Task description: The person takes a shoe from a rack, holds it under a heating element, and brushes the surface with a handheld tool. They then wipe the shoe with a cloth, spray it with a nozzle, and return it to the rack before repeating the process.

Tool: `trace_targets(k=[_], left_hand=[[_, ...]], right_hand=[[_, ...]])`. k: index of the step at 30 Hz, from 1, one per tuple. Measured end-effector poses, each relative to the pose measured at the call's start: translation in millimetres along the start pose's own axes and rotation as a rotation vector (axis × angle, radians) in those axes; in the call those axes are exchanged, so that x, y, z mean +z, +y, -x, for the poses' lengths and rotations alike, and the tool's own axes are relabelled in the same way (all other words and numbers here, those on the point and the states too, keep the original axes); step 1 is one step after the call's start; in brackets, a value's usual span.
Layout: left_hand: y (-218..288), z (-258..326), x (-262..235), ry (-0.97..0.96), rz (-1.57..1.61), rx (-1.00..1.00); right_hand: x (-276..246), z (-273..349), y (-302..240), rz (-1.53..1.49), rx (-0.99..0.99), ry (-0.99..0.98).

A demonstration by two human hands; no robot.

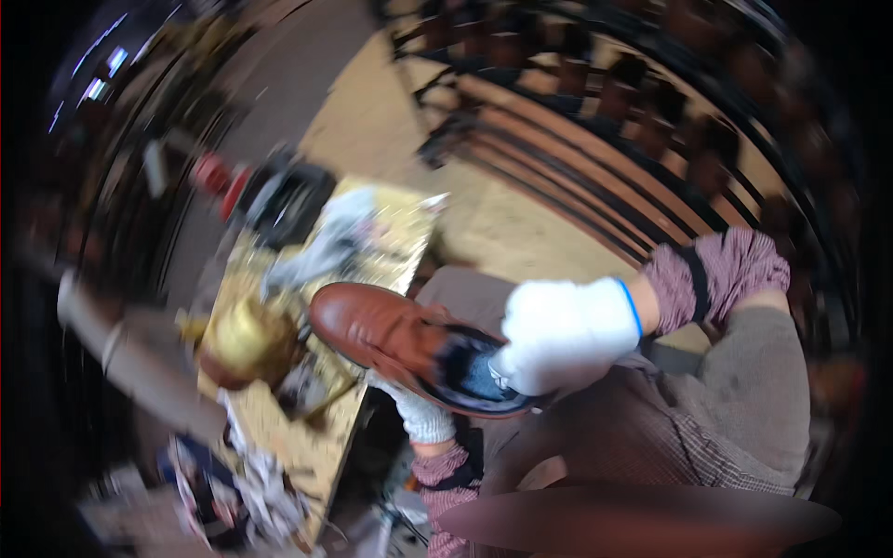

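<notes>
- Blurry, dim room all round, with a slatted rack [567, 158] at top right and tan floor [358, 112] past the work surface.
- Main thing was one brown leather shoe [367, 321], held above the person's lap, toe pointing left toward the wooden bench [270, 423].
- Right hand [563, 335]: white glove [595, 325] with a blue cuff edge, fingers curled together and clamped on the shoe's heel end, right by the opening. So most of the shoe stuck out to its left.
- Left hand [419, 409]: white glove too, underneath the shoe, which hid most of it. Couldn't tell if those fingers were apart or gripping.
- My count: one shoe, two gloves, two purplish striped sleeves [739, 265].
- On the bench: one rounded yellow thing [244, 339], one crumpled grey cloth [321, 246], plus one red thing [219, 177] beside one dark, boxy thing [288, 200] at the far end, all pretty smeared.
- One pale grey tube [139, 372] ran along the left, and the pile of rags [265, 493] near it was too jumbled to count.
</notes>
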State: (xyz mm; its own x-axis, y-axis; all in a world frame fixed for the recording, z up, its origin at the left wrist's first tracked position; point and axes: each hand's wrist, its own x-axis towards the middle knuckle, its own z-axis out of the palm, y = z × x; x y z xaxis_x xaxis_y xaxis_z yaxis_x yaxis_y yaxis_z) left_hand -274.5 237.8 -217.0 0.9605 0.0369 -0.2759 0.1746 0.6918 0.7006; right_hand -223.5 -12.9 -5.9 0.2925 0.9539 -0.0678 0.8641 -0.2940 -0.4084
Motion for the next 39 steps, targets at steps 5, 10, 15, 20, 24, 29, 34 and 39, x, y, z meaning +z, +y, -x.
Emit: trace_targets(k=[5,10,15,20,24,29,34,39], left_hand=[[16.7,3.0,64.7,-0.148,-0.327,-0.091],[16.3,5.7,70.0,-0.054,-0.279,-0.106],[8.4,1.6,63.7,-0.137,-0.311,-0.136],[22.8,14.0,48.4,-0.043,-0.265,-0.052],[21.3,13.3,21.0,-0.046,-0.155,-0.074],[15.1,30.1,42.0,-0.071,-0.27,-0.027],[25.4,61.7,29.6,-0.022,-0.236,0.038],[19.2,75.4,18.7,0.182,-0.179,0.112]], right_hand=[[-77.4,127.1,-68.2,-0.115,0.73,0.241],[-52.9,228.7,-100.2,0.21,1.45,0.275],[25.9,359.0,-46.3,0.482,1.694,0.266],[52.8,384.4,-3.9,0.571,1.885,0.287],[30.8,353.6,20.7,0.365,1.745,0.591],[25.3,302.7,48.9,0.334,1.691,0.284],[-41.4,137.7,11.1,-0.107,1.383,0.219],[-26.0,30.5,0.2,-0.075,0.144,0.199]])
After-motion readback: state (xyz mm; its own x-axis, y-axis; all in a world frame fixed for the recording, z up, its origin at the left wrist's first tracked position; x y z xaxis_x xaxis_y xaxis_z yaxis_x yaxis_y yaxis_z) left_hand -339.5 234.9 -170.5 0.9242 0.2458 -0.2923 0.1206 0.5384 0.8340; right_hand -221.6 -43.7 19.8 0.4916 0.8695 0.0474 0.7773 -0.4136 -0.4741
